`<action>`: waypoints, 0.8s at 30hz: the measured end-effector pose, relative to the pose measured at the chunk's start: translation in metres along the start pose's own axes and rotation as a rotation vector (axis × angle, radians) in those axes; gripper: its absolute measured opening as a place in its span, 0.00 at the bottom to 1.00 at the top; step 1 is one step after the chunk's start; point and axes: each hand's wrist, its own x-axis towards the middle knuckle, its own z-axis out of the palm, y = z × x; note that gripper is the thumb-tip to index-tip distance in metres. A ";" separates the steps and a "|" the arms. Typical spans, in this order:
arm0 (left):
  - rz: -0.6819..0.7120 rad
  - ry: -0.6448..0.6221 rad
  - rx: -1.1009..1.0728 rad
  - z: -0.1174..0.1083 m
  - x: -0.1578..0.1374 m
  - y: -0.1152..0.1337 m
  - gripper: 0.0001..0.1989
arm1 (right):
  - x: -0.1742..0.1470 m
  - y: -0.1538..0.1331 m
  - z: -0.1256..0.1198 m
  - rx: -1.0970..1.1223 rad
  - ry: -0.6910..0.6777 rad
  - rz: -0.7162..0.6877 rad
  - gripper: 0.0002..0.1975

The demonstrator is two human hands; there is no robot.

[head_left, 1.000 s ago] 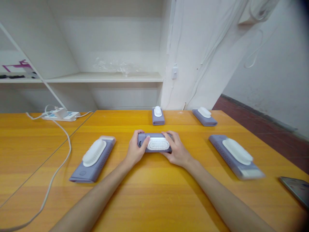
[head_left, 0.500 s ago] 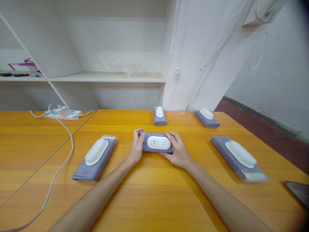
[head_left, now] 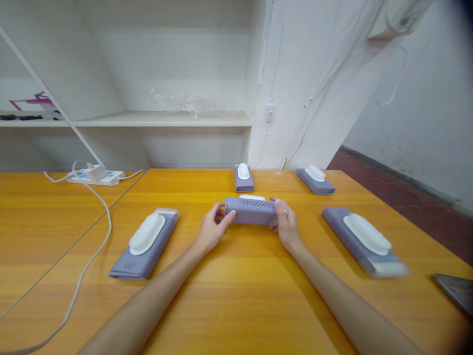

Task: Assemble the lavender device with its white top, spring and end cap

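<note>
Both of my hands grip a purple, box-like case (head_left: pixel 253 212) with a white bristled oval pad on it. Its long side with rows of small holes faces me, and only the pad's edge shows above the top. My left hand (head_left: pixel 216 224) is closed round the left end, thumb pressed on the front. On the right end my right hand (head_left: pixel 287 224) is closed, its fingers partly hidden behind the case. Similar purple cases with white oval pads lie on the table: one to the left (head_left: pixel 145 242), one to the right (head_left: pixel 364 241).
Two more such cases lie farther back, one at the back middle (head_left: pixel 244 185) and one at the back right (head_left: pixel 316 180). A power strip (head_left: pixel 107 177) with a trailing white cable (head_left: pixel 109 224) sits back left. A dark flat device (head_left: pixel 456 291) lies at the right edge. White shelving (head_left: pixel 166 120) stands behind.
Both hands have tipped the held case, so its perforated side faces me now instead of its white pad. It has also shifted slightly right.
</note>
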 end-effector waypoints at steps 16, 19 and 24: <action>0.241 0.082 0.325 0.001 -0.010 0.005 0.18 | 0.002 0.001 0.000 0.059 -0.105 -0.103 0.20; 0.382 0.038 0.424 0.003 -0.018 0.006 0.21 | 0.004 0.000 -0.001 0.074 -0.082 -0.129 0.22; 0.449 0.012 0.519 0.002 -0.023 0.024 0.20 | 0.005 -0.002 -0.001 0.101 -0.092 -0.077 0.25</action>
